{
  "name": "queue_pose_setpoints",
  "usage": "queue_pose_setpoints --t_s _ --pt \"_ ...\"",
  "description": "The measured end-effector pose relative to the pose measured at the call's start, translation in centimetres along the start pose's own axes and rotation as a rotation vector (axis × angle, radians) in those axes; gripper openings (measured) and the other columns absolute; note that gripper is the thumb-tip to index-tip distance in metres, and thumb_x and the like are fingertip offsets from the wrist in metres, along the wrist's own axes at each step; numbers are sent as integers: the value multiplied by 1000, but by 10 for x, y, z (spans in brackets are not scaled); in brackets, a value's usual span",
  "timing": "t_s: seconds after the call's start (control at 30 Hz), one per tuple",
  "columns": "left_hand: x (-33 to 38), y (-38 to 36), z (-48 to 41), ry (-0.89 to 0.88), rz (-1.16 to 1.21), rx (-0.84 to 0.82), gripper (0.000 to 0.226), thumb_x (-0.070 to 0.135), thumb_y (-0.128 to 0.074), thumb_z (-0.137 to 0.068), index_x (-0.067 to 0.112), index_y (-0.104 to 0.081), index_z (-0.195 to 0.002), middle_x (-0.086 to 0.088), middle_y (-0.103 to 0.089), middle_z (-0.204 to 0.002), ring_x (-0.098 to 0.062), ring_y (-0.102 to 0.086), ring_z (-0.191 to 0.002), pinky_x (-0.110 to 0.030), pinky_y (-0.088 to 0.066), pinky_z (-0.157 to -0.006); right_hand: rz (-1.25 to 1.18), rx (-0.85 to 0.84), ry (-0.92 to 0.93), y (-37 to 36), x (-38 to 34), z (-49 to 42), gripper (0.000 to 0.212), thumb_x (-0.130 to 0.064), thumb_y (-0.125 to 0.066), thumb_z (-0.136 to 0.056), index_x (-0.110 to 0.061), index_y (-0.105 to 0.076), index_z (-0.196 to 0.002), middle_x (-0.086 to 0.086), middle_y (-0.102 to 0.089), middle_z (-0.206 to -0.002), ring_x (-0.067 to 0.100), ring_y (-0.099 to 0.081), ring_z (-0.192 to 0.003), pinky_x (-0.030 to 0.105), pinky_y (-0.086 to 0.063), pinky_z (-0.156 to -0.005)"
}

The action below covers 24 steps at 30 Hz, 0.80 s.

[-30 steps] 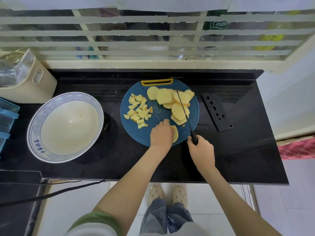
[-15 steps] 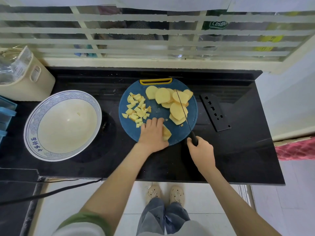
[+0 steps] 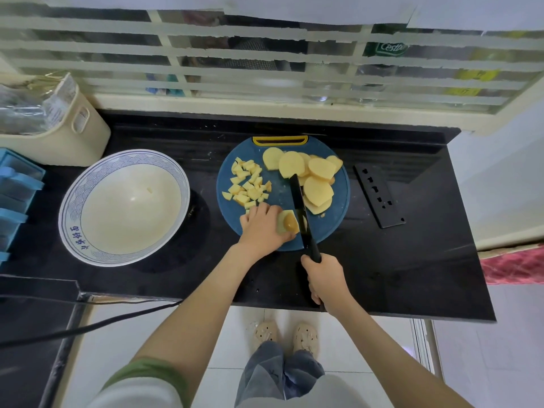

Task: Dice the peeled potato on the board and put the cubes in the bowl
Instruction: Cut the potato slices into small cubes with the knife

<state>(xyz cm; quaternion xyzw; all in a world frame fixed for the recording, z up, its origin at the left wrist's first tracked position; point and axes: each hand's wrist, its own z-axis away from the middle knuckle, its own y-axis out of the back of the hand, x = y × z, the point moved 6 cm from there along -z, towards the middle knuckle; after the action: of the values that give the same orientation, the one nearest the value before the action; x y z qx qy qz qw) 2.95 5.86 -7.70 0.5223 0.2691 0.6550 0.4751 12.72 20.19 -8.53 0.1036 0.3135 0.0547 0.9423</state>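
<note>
Left hand [image 3: 260, 228] grips potato slice [image 3: 287, 222]; knife [image 3: 300, 207] just beside.

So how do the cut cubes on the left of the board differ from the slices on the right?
The cubes are small chunks; the slices are broad flat rounds. The cubes lie loose and scattered; the slices overlap in a heap. The cubes sit on the bowl side, the slices beside the knife blade. Both are pale yellow potato on the blue board.
</note>
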Motion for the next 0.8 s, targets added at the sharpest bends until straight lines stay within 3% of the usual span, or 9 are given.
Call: queue_pose_setpoints --t_s 0.13,0.27,0.8 --pt "-3 -1 -5 135 148 70 38 43 -53 -93 23 -51 -126 0 -46 -129 -20 -33 -123 -35 -23 -92 3 6 5 -3 0 0 19 -23 -54 -96 -11 -49 -83 4 -43 -62 14 -38 -43 26 -37 -41" --pt "-3 -6 -8 214 197 101 30 36 -56 -93 22 -53 -119 0 -47 -126 -21 -35 -120 -35 -24 -89 16 29 28 -3 -2 0 22 -23 -54 -96 -12 -47 -79 6 -43 -64 15 -37 -44 26 -36 -41" --pt "-8 -2 -12 220 251 102 27 43 -56 -91 25 -56 -112 5 -51 -120 -19 -37 -118 -33 -21 -84 151 118 68 6 -9 -4 22 -25 -52 -97 -14 -54 -78 4 -51 -69 20 -48 -61 35 -48 -62"
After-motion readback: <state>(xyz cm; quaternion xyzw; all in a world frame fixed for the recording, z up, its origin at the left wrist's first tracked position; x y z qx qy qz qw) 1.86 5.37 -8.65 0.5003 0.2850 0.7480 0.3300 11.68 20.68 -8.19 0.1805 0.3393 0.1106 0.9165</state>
